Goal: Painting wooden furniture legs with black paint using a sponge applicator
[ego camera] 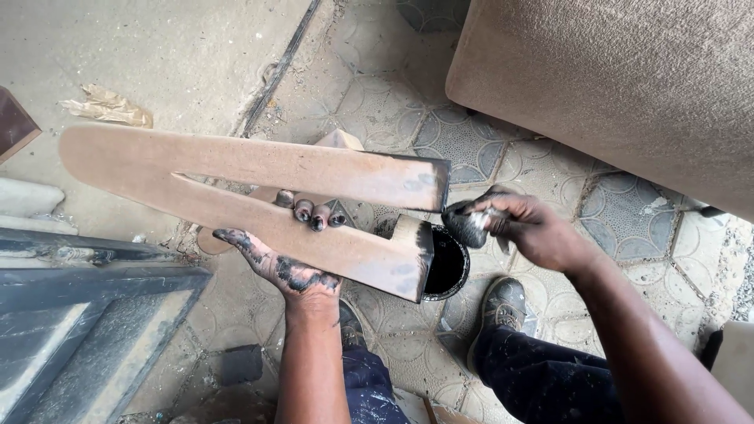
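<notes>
My left hand (287, 255), smeared with black stain, grips the lower prong of a forked brown wooden piece (236, 169) from underneath, fingertips curled over its top edge. The two prong ends (428, 184) on the right are darkened with black stain. My right hand (522, 228) holds a black-soaked rag (465, 224) just right of those ends. Below the prongs sits a small round can of black stain (449, 267), partly hidden by the wood.
Patterned floor tiles (628, 212) lie underfoot, with my two shoes (503, 302) near the can. A large tan upholstered surface (620, 78) fills the top right. Dark painted panels (78, 314) lie at lower left. Crumpled paper (106, 106) rests on bare concrete at the upper left.
</notes>
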